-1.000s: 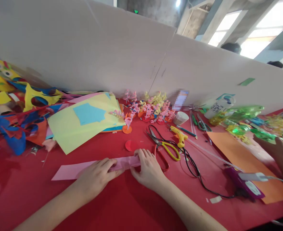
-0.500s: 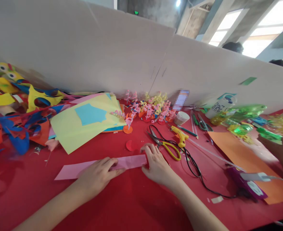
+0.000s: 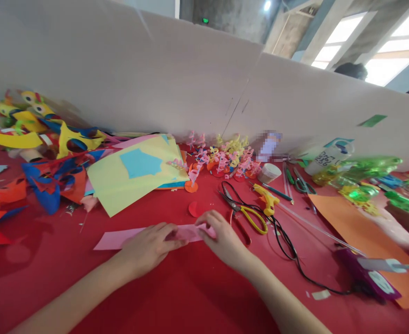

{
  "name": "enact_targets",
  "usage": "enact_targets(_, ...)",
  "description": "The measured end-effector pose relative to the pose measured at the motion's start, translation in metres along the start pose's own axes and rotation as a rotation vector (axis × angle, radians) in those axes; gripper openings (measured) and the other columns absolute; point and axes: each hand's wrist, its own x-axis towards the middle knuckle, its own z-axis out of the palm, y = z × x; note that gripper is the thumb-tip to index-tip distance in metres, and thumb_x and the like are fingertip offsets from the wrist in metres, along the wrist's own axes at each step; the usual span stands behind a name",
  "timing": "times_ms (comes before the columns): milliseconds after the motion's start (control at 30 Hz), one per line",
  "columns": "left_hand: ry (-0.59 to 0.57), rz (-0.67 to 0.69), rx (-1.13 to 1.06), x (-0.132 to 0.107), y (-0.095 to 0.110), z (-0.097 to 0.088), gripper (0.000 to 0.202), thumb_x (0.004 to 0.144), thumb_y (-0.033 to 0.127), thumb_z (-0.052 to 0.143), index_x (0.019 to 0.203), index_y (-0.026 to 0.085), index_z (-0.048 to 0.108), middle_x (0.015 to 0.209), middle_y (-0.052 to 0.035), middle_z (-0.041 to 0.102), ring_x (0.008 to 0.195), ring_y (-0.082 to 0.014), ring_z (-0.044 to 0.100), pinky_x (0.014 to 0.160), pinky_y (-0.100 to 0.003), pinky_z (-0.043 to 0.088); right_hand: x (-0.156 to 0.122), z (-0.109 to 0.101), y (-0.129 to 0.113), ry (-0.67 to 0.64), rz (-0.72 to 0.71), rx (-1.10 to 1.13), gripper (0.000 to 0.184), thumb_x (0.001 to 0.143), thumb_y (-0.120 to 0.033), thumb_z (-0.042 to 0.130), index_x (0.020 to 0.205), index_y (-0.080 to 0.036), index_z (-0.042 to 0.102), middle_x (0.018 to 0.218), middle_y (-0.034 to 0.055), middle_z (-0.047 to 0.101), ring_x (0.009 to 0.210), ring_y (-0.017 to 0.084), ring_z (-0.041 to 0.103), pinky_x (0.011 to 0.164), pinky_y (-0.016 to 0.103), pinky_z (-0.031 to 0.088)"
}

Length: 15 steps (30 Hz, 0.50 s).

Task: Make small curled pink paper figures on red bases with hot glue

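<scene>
On the red tabletop (image 3: 190,297), before the person: one long, narrow strip of pink paper (image 3: 116,239), lying crosswise, its left end flat. Left hand (image 3: 152,243): laid over the strip's middle; whether it pinches or merely presses, cannot tell. Right hand (image 3: 221,236): thumb and fingers pinching the strip's right end. Just beyond the strip: one round red paper disc (image 3: 194,208). Right of the disc: scissors with one red and one yellow handle (image 3: 255,220); near these, one yellow glue gun (image 3: 267,199) with black cord.
</scene>
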Motion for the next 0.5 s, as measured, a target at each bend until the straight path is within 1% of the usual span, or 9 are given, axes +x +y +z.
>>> enact_targets(67,0.007,-0.013,-0.055,0.0,0.001,-0.001,0.041,0.085,0.01,0.047,0.116,0.035,0.057,0.11,-0.0053,0.059,0.096,-0.0212,0.058,0.081,-0.036,0.049,0.0,0.017,-0.004,-0.109,-0.054,0.028,0.013,0.084,-0.009,0.05,0.09,-0.02,0.054,0.088,0.0036,0.059,0.084,0.016,0.056,0.076,0.027,0.046)
enact_targets(100,0.022,-0.03,-0.09,0.0,0.001,-0.001,0.041,0.084,0.009,0.048,0.115,0.032,0.058,0.11,-0.0055,0.059,0.098,-0.0208,0.058,0.082,-0.035,0.048,0.0,0.024,-0.004,-0.134,-0.062,0.039,0.014,0.083,-0.008,0.05,0.09,-0.02,0.055,0.087,0.0034,0.059,0.083,0.016,0.056,0.075,0.027,0.046)
enact_targets(167,0.072,-0.09,-0.19,-0.001,-0.001,-0.002,0.038,0.082,0.007,0.048,0.114,0.026,0.057,0.11,-0.0062,0.06,0.1,-0.0199,0.058,0.085,-0.034,0.047,-0.001,0.034,-0.001,-0.143,-0.056,0.052,0.015,0.082,-0.005,0.05,0.088,-0.019,0.054,0.085,0.0031,0.059,0.081,0.015,0.056,0.074,0.026,0.046)
enact_targets(233,0.101,-0.18,-0.299,-0.004,-0.005,-0.005,0.03,0.082,0.01,0.049,0.11,0.02,0.056,0.104,-0.0064,0.062,0.093,-0.0187,0.059,0.082,-0.032,0.047,-0.002,0.038,0.002,-0.128,-0.045,0.058,0.016,0.081,-0.003,0.05,0.085,-0.018,0.055,0.084,0.003,0.058,0.078,0.015,0.055,0.073,0.026,0.046)
enact_targets(300,0.066,-0.26,-0.377,-0.009,-0.011,-0.012,0.018,0.082,0.016,0.052,0.099,0.018,0.058,0.092,-0.0044,0.063,0.079,-0.0165,0.06,0.072,-0.028,0.047,-0.003,0.039,0.005,-0.126,-0.045,0.058,0.015,0.082,-0.004,0.049,0.084,-0.018,0.055,0.085,0.0035,0.057,0.077,0.014,0.055,0.073,0.026,0.047)
enact_targets(367,0.001,-0.291,-0.406,-0.014,-0.018,-0.02,0.01,0.082,0.023,0.054,0.087,0.018,0.061,0.081,-0.0026,0.063,0.071,-0.0153,0.058,0.065,-0.026,0.045,-0.004,0.039,0.005,-0.127,-0.046,0.06,0.014,0.083,-0.005,0.048,0.085,-0.017,0.055,0.086,0.0041,0.057,0.077,0.014,0.055,0.073,0.027,0.047)
enact_targets(433,-0.067,-0.279,-0.422,-0.019,-0.024,-0.028,0.012,0.082,0.027,0.055,0.08,0.018,0.064,0.078,-0.0022,0.064,0.073,-0.0163,0.059,0.066,-0.025,0.043,-0.005,0.039,0.005,-0.13,-0.043,0.058,0.014,0.084,-0.007,0.048,0.086,-0.018,0.055,0.086,0.0042,0.056,0.077,0.015,0.055,0.073,0.027,0.047)
enact_targets(500,-0.103,-0.289,-0.455,-0.022,-0.027,-0.034,0.013,0.081,0.027,0.055,0.08,0.018,0.065,0.079,-0.0024,0.065,0.075,-0.0168,0.059,0.067,-0.025,0.042,-0.006,0.039,0.004,-0.132,-0.039,0.05,0.013,0.084,-0.008,0.048,0.087,-0.019,0.055,0.086,0.004,0.056,0.077,0.015,0.055,0.073,0.028,0.047)
